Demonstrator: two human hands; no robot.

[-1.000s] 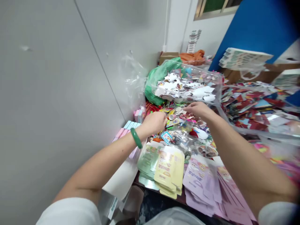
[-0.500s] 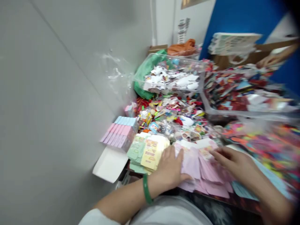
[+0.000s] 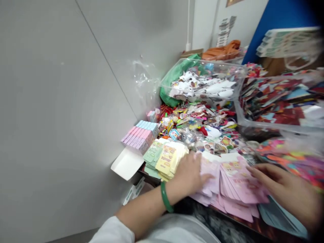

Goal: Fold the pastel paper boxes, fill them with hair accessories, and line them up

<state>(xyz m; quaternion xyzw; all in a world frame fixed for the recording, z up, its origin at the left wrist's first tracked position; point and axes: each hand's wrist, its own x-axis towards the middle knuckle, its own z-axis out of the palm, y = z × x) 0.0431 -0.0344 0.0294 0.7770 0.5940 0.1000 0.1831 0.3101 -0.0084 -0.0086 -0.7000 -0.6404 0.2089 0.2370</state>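
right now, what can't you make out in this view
Head view:
Light purple flat printed cards: front partly covered by the left hand.
Pale blue flat cards: partly behind the right hand.
Pink flat printed cards: too blurred whether that hand grips one.
Neon multicoloured pieces: blurred, cut off by the right edge.
Small mixed trinkets: too small and crowded to identify singly.

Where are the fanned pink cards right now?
In the head view, the pink cards lie in the lower right part, between the purple cards and the person's right hand.
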